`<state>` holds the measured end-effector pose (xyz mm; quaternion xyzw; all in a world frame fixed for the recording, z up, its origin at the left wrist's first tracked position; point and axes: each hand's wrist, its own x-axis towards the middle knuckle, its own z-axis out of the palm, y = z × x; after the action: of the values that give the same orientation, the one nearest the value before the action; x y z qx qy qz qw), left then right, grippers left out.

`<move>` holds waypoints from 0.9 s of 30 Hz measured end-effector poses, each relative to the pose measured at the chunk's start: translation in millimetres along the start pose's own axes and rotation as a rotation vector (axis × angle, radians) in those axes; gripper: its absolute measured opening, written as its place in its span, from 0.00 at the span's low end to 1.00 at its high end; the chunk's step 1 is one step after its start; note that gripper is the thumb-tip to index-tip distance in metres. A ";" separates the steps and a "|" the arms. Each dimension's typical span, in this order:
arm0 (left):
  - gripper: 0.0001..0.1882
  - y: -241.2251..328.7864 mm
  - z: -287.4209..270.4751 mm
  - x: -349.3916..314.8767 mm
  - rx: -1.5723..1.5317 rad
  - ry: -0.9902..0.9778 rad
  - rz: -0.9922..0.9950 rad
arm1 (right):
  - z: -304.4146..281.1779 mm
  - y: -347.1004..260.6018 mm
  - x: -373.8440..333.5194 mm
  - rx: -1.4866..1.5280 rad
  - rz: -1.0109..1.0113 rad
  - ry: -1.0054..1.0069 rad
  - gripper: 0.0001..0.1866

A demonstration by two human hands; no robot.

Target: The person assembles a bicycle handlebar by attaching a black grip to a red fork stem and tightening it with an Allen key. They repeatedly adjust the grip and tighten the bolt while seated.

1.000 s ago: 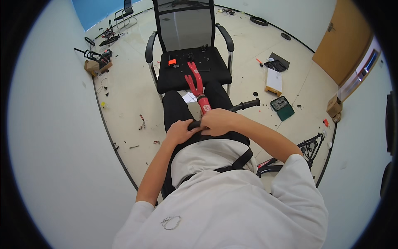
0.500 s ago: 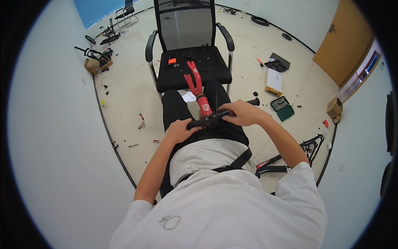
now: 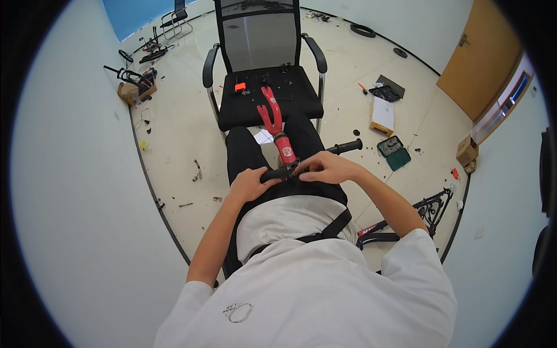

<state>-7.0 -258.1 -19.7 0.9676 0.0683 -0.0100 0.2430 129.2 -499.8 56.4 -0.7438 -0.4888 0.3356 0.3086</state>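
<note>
Across my lap lies a black handlebar (image 3: 342, 148), joined by a dark stem to a red bicycle fork (image 3: 282, 142). The fork points away from me, its two prongs reaching the seat of the chair ahead. My left hand (image 3: 249, 184) is closed round the left side of the handlebar. Over the stem clamp is my right hand (image 3: 326, 168), fingers bent and drawn together at the clamp. Whatever its fingertips pinch is hidden by the hand. The handlebar's right end, with its flanged grip, sticks out beyond my right hand.
The black office chair (image 3: 270, 95) holds an orange item (image 3: 240, 87) and small dark parts. On the floor to the right are an open green case (image 3: 397, 158), a white-topped box (image 3: 382, 114) and a black bicycle frame (image 3: 432, 211). A cardboard box (image 3: 137, 93) stands left.
My right hand has moved left along the handlebar to the stem clamp, uncovering more of the right grip. A thin dark upright piece seen by the stem before no longer shows. My left hand stays put.
</note>
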 end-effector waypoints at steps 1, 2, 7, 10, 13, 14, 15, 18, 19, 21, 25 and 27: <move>0.32 0.8 -0.9 1.0 0.000 0.001 0.000 | 1.8 1.5 0.8 0.050 -0.033 0.038 0.18; 0.32 1.4 -0.9 0.6 -0.001 0.003 0.001 | 3.8 2.9 1.3 0.099 -0.065 0.076 0.18; 0.32 1.4 -1.6 -0.2 -0.009 0.005 -0.008 | -5.6 -5.3 -0.9 -0.072 -0.055 0.124 0.19; 0.32 2.5 -2.4 -1.5 -0.004 -0.005 -0.016 | -13.3 -16.8 -11.2 -0.160 0.053 0.121 0.24; 0.32 3.1 -2.6 -0.2 -0.002 -0.004 -0.023 | -16.9 -16.9 -15.0 -0.204 0.076 0.114 0.27; 0.32 3.2 -1.9 -0.1 -0.005 -0.002 -0.025 | -16.7 -16.1 -15.8 -0.208 0.068 0.118 0.28; 0.32 2.8 -2.0 0.0 -0.002 0.009 -0.014 | -17.2 -17.8 -16.0 -0.222 0.079 0.105 0.28; 0.32 1.6 -0.2 -0.6 -0.004 0.026 0.006 | -17.4 -23.0 -17.9 -0.400 0.103 0.099 0.28; 0.33 1.3 -0.5 0.9 -0.013 0.021 0.004 | -18.0 -23.0 -17.9 -0.550 0.104 0.118 0.28; 0.33 0.1 0.5 0.6 -0.022 0.027 0.003 | -18.3 -30.7 -19.4 -0.724 0.137 0.212 0.27; 0.33 -0.3 1.3 1.5 -0.026 0.025 -0.007 | -20.7 -45.0 -23.0 -0.714 0.141 0.342 0.30; 0.33 0.7 0.6 1.5 -0.024 0.020 -0.008 | -21.6 -45.2 -23.0 -0.669 0.114 0.341 0.27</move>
<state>-5.5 -258.8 -19.9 0.9643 0.0748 -0.0004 0.2541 116.1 -509.2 109.1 -0.8747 -0.4707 0.0453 0.1064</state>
